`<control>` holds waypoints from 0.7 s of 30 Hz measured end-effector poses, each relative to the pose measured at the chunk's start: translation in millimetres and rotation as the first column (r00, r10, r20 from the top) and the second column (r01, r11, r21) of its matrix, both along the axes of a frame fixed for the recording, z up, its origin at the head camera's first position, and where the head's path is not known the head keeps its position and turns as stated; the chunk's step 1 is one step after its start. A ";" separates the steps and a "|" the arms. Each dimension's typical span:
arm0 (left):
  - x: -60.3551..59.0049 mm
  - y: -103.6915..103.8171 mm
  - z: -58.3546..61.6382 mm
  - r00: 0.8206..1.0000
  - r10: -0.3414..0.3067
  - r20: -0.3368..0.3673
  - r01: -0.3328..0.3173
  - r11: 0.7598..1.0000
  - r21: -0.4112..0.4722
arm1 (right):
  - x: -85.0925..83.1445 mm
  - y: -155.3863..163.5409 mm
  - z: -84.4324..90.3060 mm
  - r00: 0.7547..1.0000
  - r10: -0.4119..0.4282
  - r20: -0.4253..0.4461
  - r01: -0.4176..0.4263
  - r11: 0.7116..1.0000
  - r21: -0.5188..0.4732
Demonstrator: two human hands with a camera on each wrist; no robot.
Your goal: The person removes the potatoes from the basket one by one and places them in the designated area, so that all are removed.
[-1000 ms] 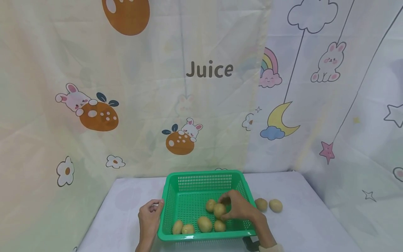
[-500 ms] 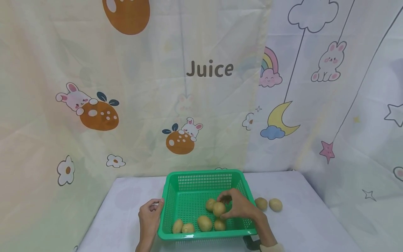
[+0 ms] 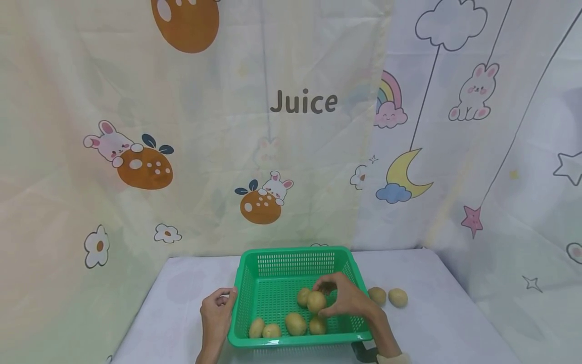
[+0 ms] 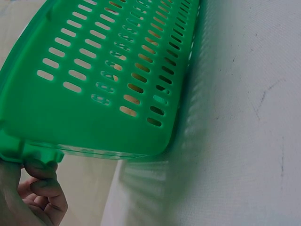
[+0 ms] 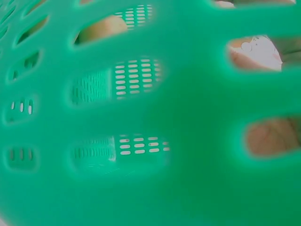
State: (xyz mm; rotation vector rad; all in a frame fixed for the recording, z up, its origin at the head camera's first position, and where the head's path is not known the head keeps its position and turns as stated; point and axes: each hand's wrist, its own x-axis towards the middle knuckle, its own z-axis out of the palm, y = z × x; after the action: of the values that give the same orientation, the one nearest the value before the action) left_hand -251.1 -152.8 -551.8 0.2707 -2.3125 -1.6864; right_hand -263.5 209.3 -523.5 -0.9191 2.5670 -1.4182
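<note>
Right hand (image 3: 347, 301) grips 1 potato (image 3: 316, 302) inside green basket (image 3: 291, 253); left hand (image 3: 217, 311), fingers curled, grips its rim. 2 potatoes (image 3: 388, 297) on bench (image 3: 436, 313).

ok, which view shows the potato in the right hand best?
Head view: the potato sits whole in the right hand over the basket. Right wrist shows blurred tan bits through the slots; left wrist shows only the basket wall.

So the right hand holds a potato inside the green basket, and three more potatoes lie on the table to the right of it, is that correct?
Not quite: the head view shows only two potatoes on the table to the right of the green basket. The rest holds: the right hand grips a potato inside it.
</note>
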 end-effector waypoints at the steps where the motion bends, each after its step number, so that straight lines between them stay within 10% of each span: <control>1: 0.0 0.0 -0.2 1.000 0.000 0.002 0.000 1.000 -0.003 | 0.5 0.0 0.3 1.000 0.000 0.004 0.000 1.000 -0.007; 21: -1.9 -1.3 -4.4 1.000 0.005 0.001 -0.005 1.000 -0.025 | 5.4 1.7 7.8 1.000 0.015 -0.019 -0.016 0.998 -0.061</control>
State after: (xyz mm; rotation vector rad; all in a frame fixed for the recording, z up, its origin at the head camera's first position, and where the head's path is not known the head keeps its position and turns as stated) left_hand -253.0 -154.0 -556.1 0.2725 -2.3299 -1.6543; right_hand -258.1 211.0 -515.8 -0.9623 2.5369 -1.4992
